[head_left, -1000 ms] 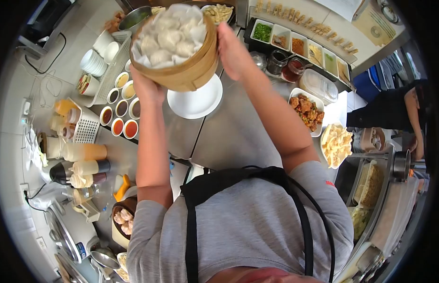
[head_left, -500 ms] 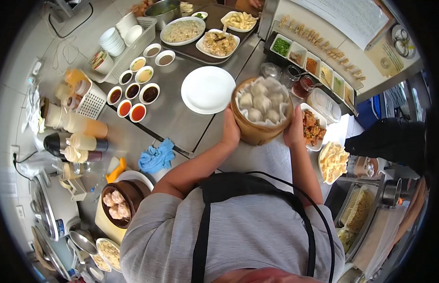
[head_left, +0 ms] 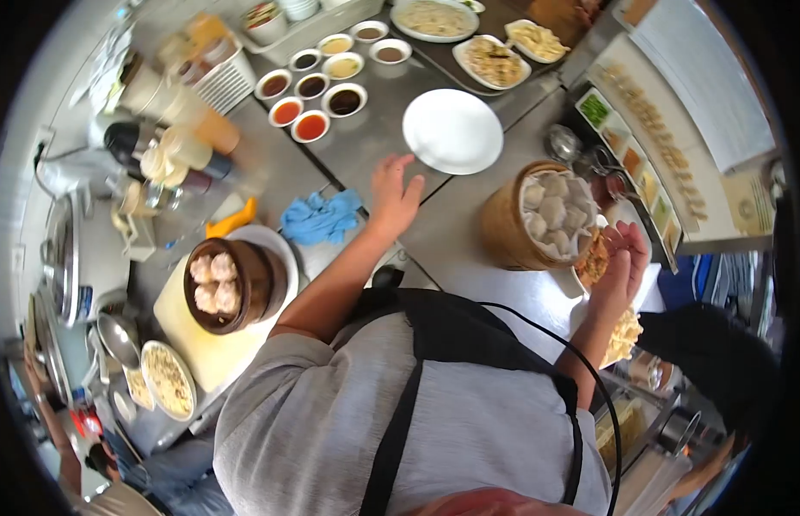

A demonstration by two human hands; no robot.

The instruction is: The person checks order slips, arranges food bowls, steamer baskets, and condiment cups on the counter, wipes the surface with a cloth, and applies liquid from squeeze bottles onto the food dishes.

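A light bamboo steamer (head_left: 506, 225) with several pale dumplings on white paper stands on the steel counter, right of centre. My right hand (head_left: 622, 258) is raised just right of it, fingers partly spread, holding nothing and apart from the steamer. My left hand (head_left: 395, 196) hovers with fingers apart, between a blue cloth (head_left: 321, 216) and an empty white plate (head_left: 452, 132). A darker steamer (head_left: 255, 284) with several pinkish dumplings sits at the left on a white plate (head_left: 290, 267) by a cutting board (head_left: 178, 303).
Several sauce cups (head_left: 344, 101) stand at the upper left centre. A brown tray (head_left: 430, 56) with food dishes lies at the top. Squeeze bottles (head_left: 189, 148) are at the left, a rack of toppings (head_left: 619, 146) at the right. Other people (head_left: 60, 430) show at the lower left.
Both hands have let go of the light steamer, which now stands on the counter. My left hand has moved away to the left and opened. The view has swung toward the left.
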